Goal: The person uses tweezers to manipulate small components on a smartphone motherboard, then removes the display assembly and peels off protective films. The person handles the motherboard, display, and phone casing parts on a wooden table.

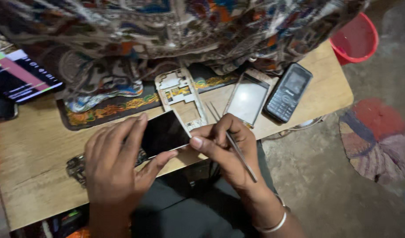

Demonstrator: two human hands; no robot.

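While my left hand [116,165] grips the dark screen panel [164,133], my right hand [226,147] pinches the tweezers [231,139], thumb on the panel's right edge. Prying stage, I'd say; next needs the tips at that seam.

Two hands [116,165], one tweezers [231,139], one dark screen panel [164,133], one keypad phone [287,92], one red bucket [357,39].

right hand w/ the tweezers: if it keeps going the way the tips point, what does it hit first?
Likely the white phone frame lying just beyond the tweezers in the right hand; the tips end at its right edge. Depth is unclear, so they may pass beside it onto the wooden table.
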